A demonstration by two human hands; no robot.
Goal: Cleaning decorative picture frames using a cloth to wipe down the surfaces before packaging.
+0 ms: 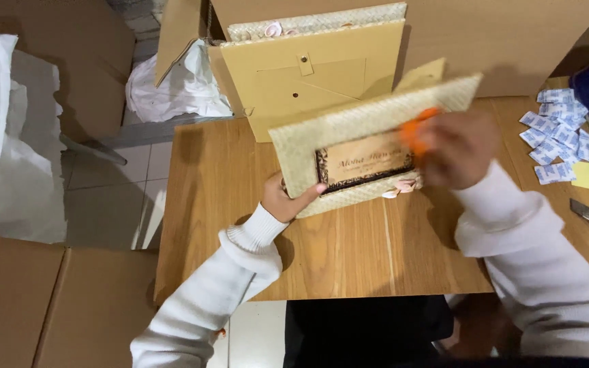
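Your left hand (282, 200) grips the woven picture frame (356, 129) at its lower-left corner above the worktop (349, 252); right hand (455, 146), blurred, closed on an orange cloth (417, 129) against the frame's front.

At the table's (349, 266) far right edge you have a loose heap of small white sachets with blue print (557, 136), flat and rectangular, overlapping one another. A large brown cardboard carton (506, 37) stands open along the far edge, its flap (175, 34) tilted up at the far left corner. More plain brown cardboard boxes (42, 307) lie on the floor off your near left corner. Inside the woven straw frame (369, 126) sits a rectangular tan printed card with a dark patterned border (364, 163), its lettering blurred.
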